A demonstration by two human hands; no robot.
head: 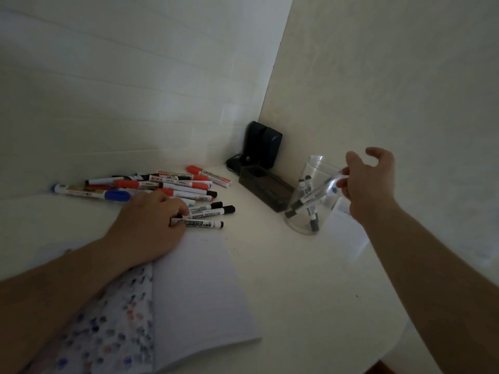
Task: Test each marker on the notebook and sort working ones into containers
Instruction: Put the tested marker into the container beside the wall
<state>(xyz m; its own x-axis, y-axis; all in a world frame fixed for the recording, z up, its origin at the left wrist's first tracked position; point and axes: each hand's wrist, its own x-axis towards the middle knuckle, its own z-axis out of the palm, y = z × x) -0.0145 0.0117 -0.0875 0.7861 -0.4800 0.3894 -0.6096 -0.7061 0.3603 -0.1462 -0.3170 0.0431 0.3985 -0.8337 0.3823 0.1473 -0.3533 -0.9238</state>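
Note:
My left hand (151, 220) lies at the top edge of the open notebook (199, 287), its fingers curled round the end of a black whiteboard marker (202, 224). Two more black markers (216, 209) lie just behind it. A pile of red, blue and black markers (162, 184) lies at the back left. My right hand (370, 182) hovers with spread fingers over a clear plastic jar (310, 201). A blurred black marker (310, 198) slants into the jar, its top end just off my fingertips. Other black markers stand inside the jar.
A dark rectangular container (266, 188) sits left of the jar, with a black device (263, 147) upright in the wall corner behind it. The notebook's left page (118, 319) is covered in coloured ink dots. The white table's edge curves at bottom right.

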